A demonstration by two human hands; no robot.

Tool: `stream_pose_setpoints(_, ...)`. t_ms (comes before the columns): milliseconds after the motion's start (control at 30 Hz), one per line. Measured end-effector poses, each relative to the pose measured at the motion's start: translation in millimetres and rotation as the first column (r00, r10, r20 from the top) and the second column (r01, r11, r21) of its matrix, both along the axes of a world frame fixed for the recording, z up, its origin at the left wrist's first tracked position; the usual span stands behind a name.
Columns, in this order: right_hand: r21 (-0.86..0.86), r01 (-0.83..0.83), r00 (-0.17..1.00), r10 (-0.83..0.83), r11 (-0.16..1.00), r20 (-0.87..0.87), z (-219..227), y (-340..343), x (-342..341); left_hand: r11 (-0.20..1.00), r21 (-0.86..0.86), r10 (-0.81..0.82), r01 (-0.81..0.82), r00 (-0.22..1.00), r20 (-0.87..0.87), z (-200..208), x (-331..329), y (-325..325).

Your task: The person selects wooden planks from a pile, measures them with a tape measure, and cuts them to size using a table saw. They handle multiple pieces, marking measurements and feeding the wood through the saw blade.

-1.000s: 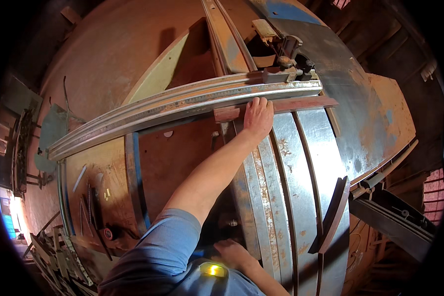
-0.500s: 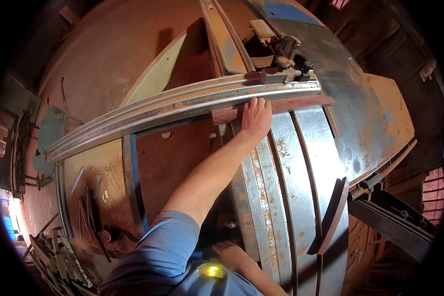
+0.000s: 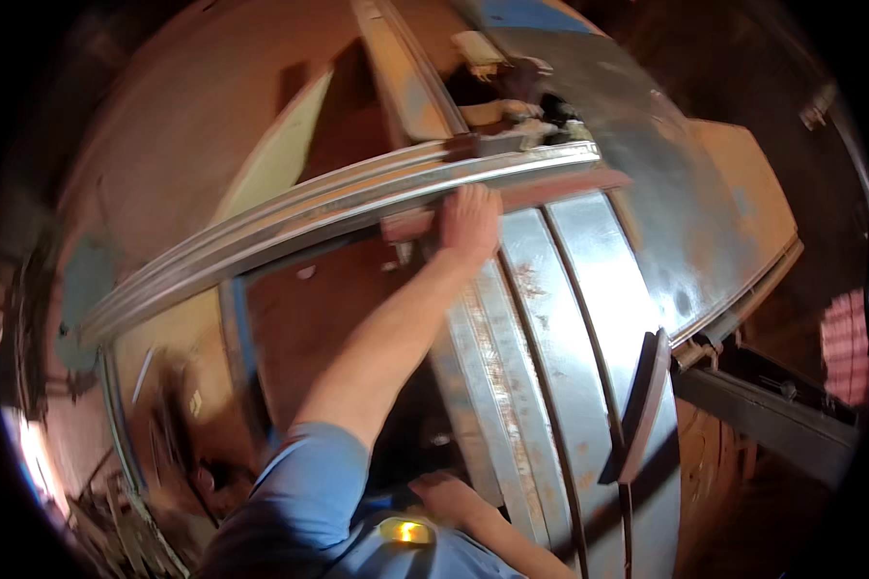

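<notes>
My left hand (image 3: 471, 222) reaches far forward, its fingers closed over a long reddish wood strip (image 3: 550, 190). The strip lies against the near side of a long metal fence (image 3: 386, 195), across a grooved metal machine table (image 3: 541, 289). Down by my body, my right hand (image 3: 446, 497) rests low at the table's left edge. Its fingers are blurred and partly lost in shadow, so what it touches cannot be made out.
A second dark reddish wood piece (image 3: 644, 415) lies on the table's right side. Beyond the fence stands a clamp-like fitting (image 3: 541, 125). To the left, a wooden board (image 3: 179, 362) carries thin tools. Scrap strips (image 3: 116, 526) are piled at lower left.
The view has shifted and blurred, so the fence, strip and table sit a little further left. My left hand stays on the wood strip; my right hand stays low by the table edge.
</notes>
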State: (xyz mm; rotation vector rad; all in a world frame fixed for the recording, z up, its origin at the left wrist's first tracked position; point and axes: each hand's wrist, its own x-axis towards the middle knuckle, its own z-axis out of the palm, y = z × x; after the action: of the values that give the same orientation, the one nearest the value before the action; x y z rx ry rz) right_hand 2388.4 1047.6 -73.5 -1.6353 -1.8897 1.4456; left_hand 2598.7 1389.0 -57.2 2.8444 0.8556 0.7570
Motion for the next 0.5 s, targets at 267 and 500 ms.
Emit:
stream_pose_setpoints(267,-0.016,0.003,0.997,-0.002,1.0,0.073,-15.5,-11.5,-7.0,1.0,0.015,-0.024,0.024,1.0,0.004,-0.4,-1.0,-1.1)
stream_pose_setpoints(500,0.033,-0.036,0.997,0.034,0.999,0.063,-21.5,-8.8,-9.4,1.0,0.021,0.014,-0.012,0.994,-0.106,-0.6,-0.7,-4.9)
